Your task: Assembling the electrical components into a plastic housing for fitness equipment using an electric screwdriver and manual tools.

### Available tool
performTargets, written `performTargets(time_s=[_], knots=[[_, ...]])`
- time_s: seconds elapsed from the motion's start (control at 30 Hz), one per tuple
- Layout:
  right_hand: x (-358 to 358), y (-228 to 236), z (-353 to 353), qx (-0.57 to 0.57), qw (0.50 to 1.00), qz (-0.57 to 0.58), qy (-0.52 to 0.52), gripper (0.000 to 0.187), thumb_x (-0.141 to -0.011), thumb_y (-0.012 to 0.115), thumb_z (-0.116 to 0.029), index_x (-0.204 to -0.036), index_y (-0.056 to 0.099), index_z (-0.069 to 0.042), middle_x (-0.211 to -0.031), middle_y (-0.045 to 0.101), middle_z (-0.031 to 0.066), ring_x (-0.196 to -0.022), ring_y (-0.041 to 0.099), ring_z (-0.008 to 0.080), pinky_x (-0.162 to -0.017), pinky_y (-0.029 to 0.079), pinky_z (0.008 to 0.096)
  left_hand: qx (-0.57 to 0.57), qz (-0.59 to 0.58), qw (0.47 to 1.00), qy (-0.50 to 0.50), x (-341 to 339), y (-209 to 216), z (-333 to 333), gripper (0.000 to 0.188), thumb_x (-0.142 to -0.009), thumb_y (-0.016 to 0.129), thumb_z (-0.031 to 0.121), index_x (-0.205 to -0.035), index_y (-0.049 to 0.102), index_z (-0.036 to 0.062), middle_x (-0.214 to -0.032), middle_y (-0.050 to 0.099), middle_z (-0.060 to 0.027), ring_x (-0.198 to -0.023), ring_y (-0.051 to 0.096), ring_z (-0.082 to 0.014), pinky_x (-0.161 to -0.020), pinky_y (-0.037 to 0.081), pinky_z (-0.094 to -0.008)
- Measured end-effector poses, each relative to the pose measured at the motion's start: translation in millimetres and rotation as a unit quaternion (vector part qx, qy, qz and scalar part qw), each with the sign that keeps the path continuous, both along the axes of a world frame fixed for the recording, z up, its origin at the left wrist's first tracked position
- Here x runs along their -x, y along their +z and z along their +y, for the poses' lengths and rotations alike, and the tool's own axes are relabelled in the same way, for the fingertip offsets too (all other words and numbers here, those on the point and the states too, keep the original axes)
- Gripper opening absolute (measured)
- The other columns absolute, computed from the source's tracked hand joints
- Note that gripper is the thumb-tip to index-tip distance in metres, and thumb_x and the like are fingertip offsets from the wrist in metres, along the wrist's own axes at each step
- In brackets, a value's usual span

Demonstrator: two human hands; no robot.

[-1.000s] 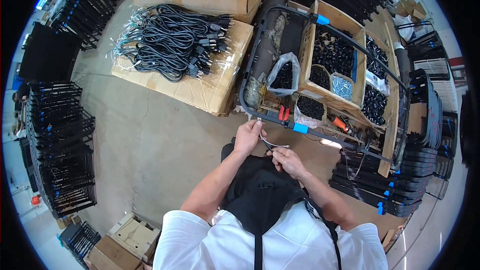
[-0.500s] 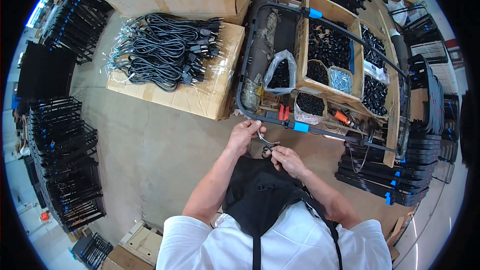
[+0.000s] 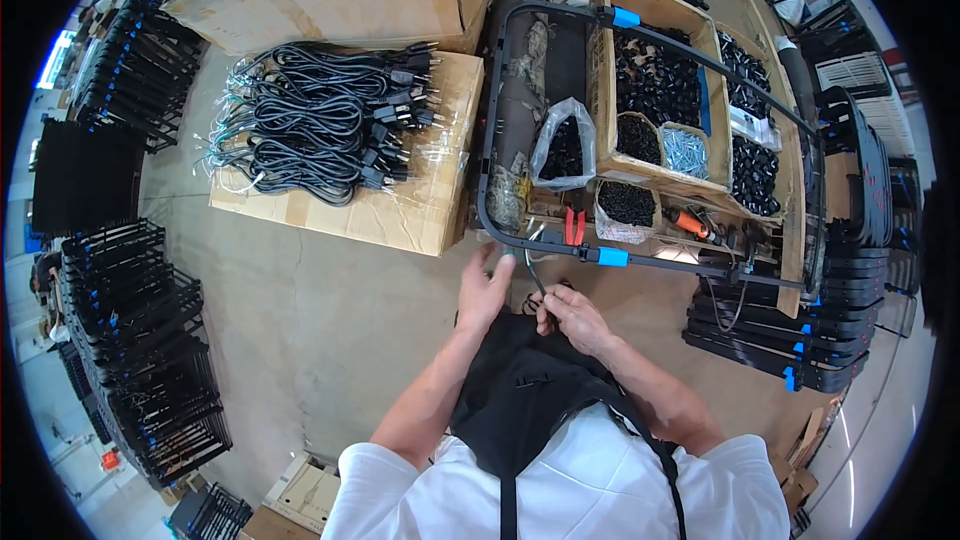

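Note:
A black power cord (image 3: 537, 278) with bare wire ends stands up from my right hand (image 3: 572, 314), whose fingers are pinched on it; a loop of the cord shows beside them. My left hand (image 3: 484, 290), slightly blurred, is just left of the wire ends, its thumb and fingers apart and seemingly off the cord. Both hands are in front of a black tubular frame (image 3: 488, 140) with blue tape (image 3: 612, 257) on its near bar. Red-handled pliers (image 3: 574, 226) rest just beyond that bar.
Bundled black cords (image 3: 310, 120) with plugs lie on a cardboard box (image 3: 400, 225) to the left. A wooden tray (image 3: 600, 90) of black parts and screws (image 3: 685, 152) stands at the right, by a plastic bag (image 3: 562, 145). Stacked black frames (image 3: 140, 340) line the left side.
My left hand has parted from the wire ends, its fingers spreading. The right hand keeps its hold on the cord. The whole view has shifted slightly.

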State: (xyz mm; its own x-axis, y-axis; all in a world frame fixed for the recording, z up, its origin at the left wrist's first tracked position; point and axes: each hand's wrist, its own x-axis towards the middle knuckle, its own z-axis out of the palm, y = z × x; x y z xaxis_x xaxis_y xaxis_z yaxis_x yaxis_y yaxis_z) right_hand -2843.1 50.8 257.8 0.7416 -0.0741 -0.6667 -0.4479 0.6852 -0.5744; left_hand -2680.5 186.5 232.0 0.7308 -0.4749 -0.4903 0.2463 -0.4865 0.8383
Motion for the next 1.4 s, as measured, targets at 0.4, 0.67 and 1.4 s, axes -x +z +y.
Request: performTargets(time_s=[0.4,0.67,1.4], knots=[[-49,39,7,0.363,0.917,0.079,0.146,0.028,-0.108,0.056,-0.026,-0.117,0.07,-0.004,-0.109,0.077,0.012,-0.099,0.071,0.021,-0.09,0.056,0.0365,0.262,0.252,0.91,-0.198,42,-24,47,0.047,-0.115,0.051,0.029,-0.154,0.046,0.0038,-0.12,0.062,-0.0046,-0.104,0.058,-0.0146,-0.098,0.049,-0.0318],[-112,64,-93,0.648,0.658,0.134,0.36,0.038,-0.103,0.064,-0.038,-0.108,0.078,-0.004,-0.103,0.077,0.0155,-0.094,0.072,0.0344,-0.088,0.055,0.0449,0.184,0.069,0.954,-0.227,42,-30,59,0.033,-0.113,0.047,0.03,-0.111,0.07,0.0052,-0.104,0.069,-0.0138,-0.102,0.067,-0.0269,-0.095,0.052,-0.0381],[-205,48,-171,0.317,0.94,-0.064,-0.112,0.033,-0.105,0.065,-0.037,-0.1,0.071,-0.005,-0.088,0.068,0.0019,-0.061,0.058,0.0071,-0.053,0.042,0.0243,0.088,0.089,0.992,0.026,9,-1,-18,0.031,-0.113,0.053,0.029,-0.116,0.069,0.0031,-0.089,0.063,0.0006,-0.079,0.058,-0.0103,-0.071,0.051,-0.0294]])
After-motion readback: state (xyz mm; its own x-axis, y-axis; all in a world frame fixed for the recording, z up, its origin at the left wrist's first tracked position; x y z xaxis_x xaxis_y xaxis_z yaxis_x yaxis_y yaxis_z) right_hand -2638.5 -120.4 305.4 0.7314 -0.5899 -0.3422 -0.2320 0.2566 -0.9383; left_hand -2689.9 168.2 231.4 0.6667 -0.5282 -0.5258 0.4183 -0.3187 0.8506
